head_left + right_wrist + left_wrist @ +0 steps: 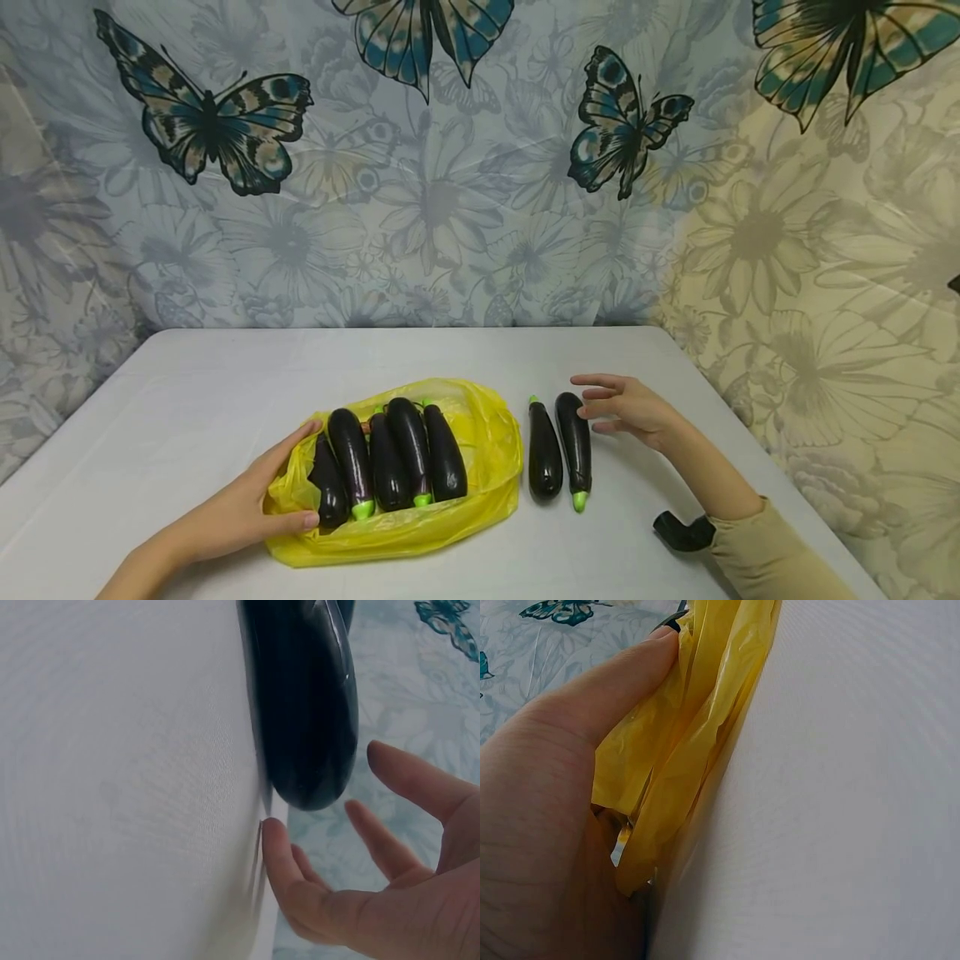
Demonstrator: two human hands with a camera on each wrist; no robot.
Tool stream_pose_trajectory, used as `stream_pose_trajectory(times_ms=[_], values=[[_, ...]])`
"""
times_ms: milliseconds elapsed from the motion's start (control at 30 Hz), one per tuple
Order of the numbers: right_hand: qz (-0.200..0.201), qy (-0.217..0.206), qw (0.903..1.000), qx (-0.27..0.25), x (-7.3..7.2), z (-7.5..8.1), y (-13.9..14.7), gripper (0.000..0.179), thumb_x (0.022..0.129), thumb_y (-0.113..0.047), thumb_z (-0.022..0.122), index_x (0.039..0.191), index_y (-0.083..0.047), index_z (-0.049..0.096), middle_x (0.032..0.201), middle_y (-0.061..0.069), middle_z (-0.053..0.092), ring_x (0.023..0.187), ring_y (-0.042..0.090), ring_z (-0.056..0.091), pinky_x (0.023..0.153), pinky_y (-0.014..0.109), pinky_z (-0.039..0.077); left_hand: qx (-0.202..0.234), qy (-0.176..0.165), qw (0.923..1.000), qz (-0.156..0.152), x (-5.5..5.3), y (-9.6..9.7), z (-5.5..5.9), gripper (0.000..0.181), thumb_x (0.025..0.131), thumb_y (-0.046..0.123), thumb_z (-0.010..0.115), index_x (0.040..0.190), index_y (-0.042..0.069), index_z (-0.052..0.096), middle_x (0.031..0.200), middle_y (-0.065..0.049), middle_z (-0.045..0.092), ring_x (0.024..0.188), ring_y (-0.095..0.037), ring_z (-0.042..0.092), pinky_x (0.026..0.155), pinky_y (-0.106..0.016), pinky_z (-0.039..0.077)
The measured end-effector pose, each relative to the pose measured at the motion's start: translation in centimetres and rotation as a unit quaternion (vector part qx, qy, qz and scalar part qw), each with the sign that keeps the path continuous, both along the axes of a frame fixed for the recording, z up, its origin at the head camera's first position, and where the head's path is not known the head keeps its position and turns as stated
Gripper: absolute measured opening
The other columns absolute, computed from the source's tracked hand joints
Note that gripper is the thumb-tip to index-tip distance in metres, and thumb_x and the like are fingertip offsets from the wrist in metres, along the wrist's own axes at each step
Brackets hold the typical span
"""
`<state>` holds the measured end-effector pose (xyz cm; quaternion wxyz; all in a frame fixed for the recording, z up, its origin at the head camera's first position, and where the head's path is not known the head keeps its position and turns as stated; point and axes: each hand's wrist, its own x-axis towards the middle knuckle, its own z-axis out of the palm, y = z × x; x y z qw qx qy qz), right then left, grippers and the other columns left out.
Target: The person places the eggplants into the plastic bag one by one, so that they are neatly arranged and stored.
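A yellow plastic bag (pixel 491 492) lies open on the table with several dark purple eggplants (pixel 447 458) side by side in it. At the bag's left end my left hand (pixel 243 504) holds the edge, thumb in front and fingers behind. The left wrist view shows my thumb pressing along the gathered yellow plastic (pixel 705 712). Two more eggplants lie right of the bag, one with its green tip up (pixel 545 458), the other with its green end down (pixel 574 442). My right hand (pixel 626 408) hovers beside the outer eggplant (pixel 304 705), fingers spread and holding nothing.
The white table (pixel 247 367) reaches back to a wall hanging (pixel 442 208) printed with flowers and butterflies. A black curved piece (pixel 682 532) shows at my right sleeve (pixel 772 550).
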<state>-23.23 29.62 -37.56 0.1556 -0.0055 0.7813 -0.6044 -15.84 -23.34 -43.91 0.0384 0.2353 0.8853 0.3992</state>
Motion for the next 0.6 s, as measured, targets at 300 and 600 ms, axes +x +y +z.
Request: stream_pose_trajectory(times_ms=[300,600], values=[[0.006,-0.005,0.9998,-0.017,-0.39,-0.61,0.08,0.066,0.082,-0.002,0.076,0.142,0.002,0.049,0.147,0.028,0.034,0.114,0.028,0.058,0.091,0.046,0.051,0.003,0.004,1.0,-0.002,0.0,-0.02,-0.12,0.104,0.083,0.039,0.079,0.16,0.026,0.01,0.162,-0.003,0.016,0.141,-0.039,0.014,0.1,-0.076,0.018],[0.034,0.001,0.9994,-0.003,-0.27,-0.73,0.0,0.066,0.081,-0.002,0.078,0.141,0.003,0.05,0.144,0.029,0.038,0.107,0.027,0.06,0.089,0.043,0.052,0.005,0.012,0.9999,-0.004,0.01,-0.01,-0.11,0.104,0.083,0.038,0.079,0.16,0.025,0.01,0.162,-0.003,0.017,0.141,-0.039,0.014,0.1,-0.075,0.02]])
